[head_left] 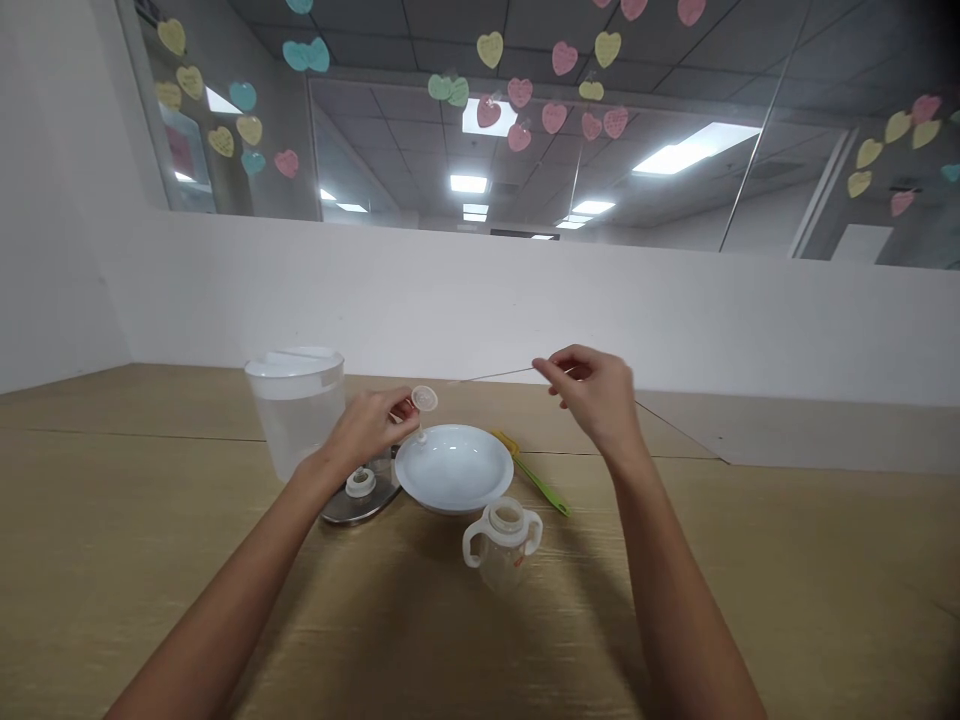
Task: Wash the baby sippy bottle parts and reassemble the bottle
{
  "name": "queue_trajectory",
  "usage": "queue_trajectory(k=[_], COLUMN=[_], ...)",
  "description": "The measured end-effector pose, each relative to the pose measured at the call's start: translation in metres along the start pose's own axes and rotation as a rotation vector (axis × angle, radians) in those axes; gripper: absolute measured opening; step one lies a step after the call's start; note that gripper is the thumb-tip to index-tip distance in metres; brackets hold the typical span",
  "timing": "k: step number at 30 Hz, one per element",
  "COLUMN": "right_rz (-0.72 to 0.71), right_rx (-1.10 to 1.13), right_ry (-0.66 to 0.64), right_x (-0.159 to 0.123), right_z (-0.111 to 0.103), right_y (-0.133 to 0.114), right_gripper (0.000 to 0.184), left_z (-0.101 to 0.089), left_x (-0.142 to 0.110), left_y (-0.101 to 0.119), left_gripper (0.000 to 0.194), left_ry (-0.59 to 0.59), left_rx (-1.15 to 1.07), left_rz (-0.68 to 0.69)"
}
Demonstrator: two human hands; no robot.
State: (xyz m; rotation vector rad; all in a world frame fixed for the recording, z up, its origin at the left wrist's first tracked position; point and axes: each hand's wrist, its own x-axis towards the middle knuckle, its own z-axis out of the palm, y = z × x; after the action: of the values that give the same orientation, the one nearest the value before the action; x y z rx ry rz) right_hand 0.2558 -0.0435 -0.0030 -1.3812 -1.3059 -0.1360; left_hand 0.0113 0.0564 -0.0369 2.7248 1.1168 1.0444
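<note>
**Bare forearms (pixel 225 590) over a tan wood-grain bench (pixel 780 590)**

Fingers of the left hand (pixel 367 430) close on a small translucent round cap (pixel 424 399) with a short stem, above a white plate (pixel 454 468). Fingers of the right hand (pixel 592 395) pinch a hair-thin line (pixel 502 374), too faint to identify. Near the plate stands a clear two-handled baby bottle (pixel 504 545), its top open. Left of the plate, a steel disc (pixel 371 503) bearing a white fitting (pixel 360 483) lies partly hidden under the left wrist, before a frosted plastic jug (pixel 294 415). A green-and-yellow brush (pixel 541 483) lies half-hidden behind the plate. Beyond rises a white wall (pixel 525 300), below glass with paper hearts (pixel 555 117).
</note>
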Motion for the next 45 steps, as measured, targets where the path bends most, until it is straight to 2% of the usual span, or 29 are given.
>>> queue_trajectory(k=[2, 5, 11, 20, 28, 32, 36, 40, 42, 45], right_rz=[-0.057, -0.096, -0.142, -0.196, -0.275, -0.267, -0.202, -0.110, -0.068, -0.011], right_rx=[0.115, 0.184, 0.175, 0.156, 0.154, 0.228, 0.429, 0.613, 0.668, 0.747], right_ry=[0.080, 0.091, 0.076, 0.065, 0.064, 0.080, 0.107, 0.213, 0.277, 0.297], right_x=[-0.006, -0.015, -0.025, -0.030, -0.035, -0.033, -0.031, -0.025, -0.020, -0.015], right_z=[-0.016, -0.032, -0.039, -0.027, -0.018, -0.009, 0.001, 0.013, 0.019, 0.025], right_y=[-0.014, -0.028, -0.040, -0.045, -0.049, -0.048, -0.046, -0.040, -0.035, -0.027], right_gripper=[0.026, 0.024, 0.020, 0.016, 0.018, 0.020, 0.020, 0.024, 0.025, 0.025], left_z=[0.000, 0.001, 0.000, -0.002, 0.001, 0.005, 0.007, 0.008, 0.009, 0.011], left_x=[-0.001, -0.001, -0.002, -0.002, -0.007, -0.009, -0.008, -0.007, -0.006, -0.005], left_y=[0.003, 0.005, 0.003, 0.006, 0.018, 0.025, 0.032, 0.038, 0.038, 0.037], left_gripper=[0.016, 0.017, 0.020, 0.018, 0.014, 0.010, 0.012, 0.015, 0.017, 0.020], left_ry=[-0.001, 0.007, 0.028, 0.078, 0.147, 0.150, 0.151, 0.148, 0.131, 0.070], left_rx=[0.036, 0.069, 0.033, 0.031, 0.258, 0.273, 0.280, 0.167, 0.036, -0.151], left_rz=[0.018, 0.027, 0.065, 0.130, 0.233, 0.297, 0.293, 0.302, 0.271, 0.193])
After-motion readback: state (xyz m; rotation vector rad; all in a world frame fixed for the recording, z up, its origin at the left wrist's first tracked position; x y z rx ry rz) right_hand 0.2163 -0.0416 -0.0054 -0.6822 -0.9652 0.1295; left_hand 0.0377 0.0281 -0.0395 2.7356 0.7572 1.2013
